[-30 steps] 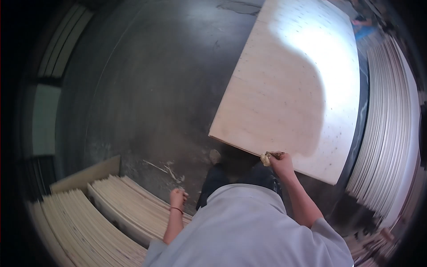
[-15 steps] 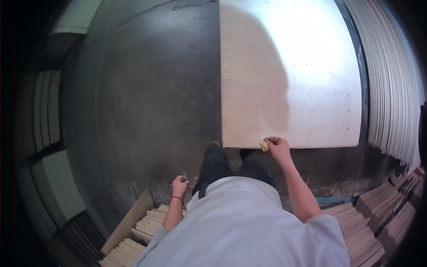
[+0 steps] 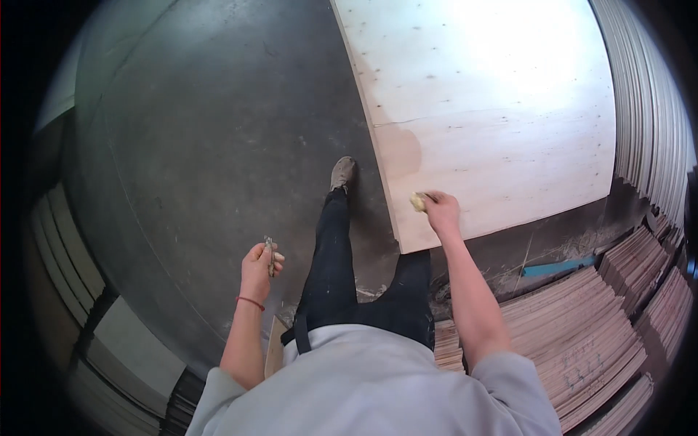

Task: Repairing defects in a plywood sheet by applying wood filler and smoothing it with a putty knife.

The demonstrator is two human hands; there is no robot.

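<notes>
A wide, pale plywood sheet (image 3: 465,152) with small dark specks lies ahead and to the right, its left edge slanting. Above its near left corner, my right hand (image 3: 442,214) is closed on a pale yellow lump (image 3: 418,202); whether it is putty or a crumpled scrap I cannot tell. My left hand (image 3: 258,267) is held out over the floor, left of my legs. Its fingers grip a small, narrow greyish tool (image 3: 270,256), pointing up, too small to name.
Dark grey floor (image 3: 218,145) spreads to the left. Stacked sheets (image 3: 651,102) stand along the right. More stacked boards (image 3: 567,341) and a blue strip (image 3: 558,267) lie at the lower right. Boards (image 3: 69,247) also lean at the far left.
I have stepped forward with my left foot and turned, so the plywood now appears tilted. My left hand has risen and come forward; my right hand has moved in over the sheet.
</notes>
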